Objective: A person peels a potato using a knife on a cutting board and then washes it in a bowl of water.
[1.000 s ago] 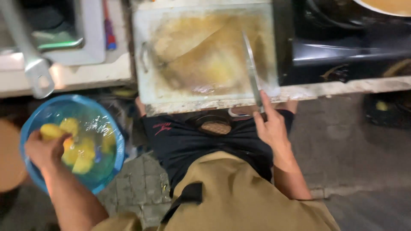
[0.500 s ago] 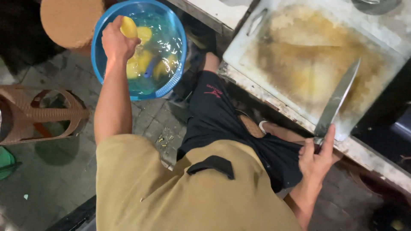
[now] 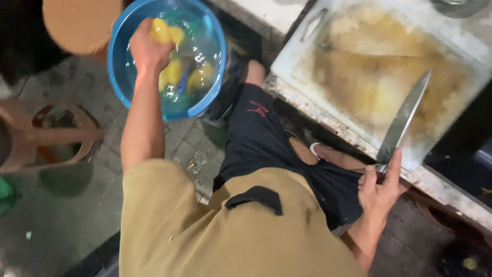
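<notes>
Shown from above: left hand [image 3: 148,48] reaching into a blue basin [image 3: 123,77] of water on the floor, grip closed around one yellow fruit piece [image 3: 160,32] at the basin's far rim; further yellow pieces [image 3: 197,77] floating or resting in the water just beside it. Right hand [image 3: 378,190] at the near edge of the tabletop [image 3: 451,192], grip wrapped shut about the handle of a large kitchen knife [image 3: 402,119], blade lying flat and pointing away across a white, yellow-stained cutting board [image 3: 359,66]. Fruit piece judged light, wet and slippery, probably soft enough to bruise; best taken with fingers curled broadly around its body rather than pinched at a tip. Knife judged stiff and sharp, safely held only by the handle, as here. Alongside: a brown plastic stool [image 3: 46,136] on the paved floor at left, a round tan lid or stool top [image 3: 79,23] beyond the basin.
</notes>
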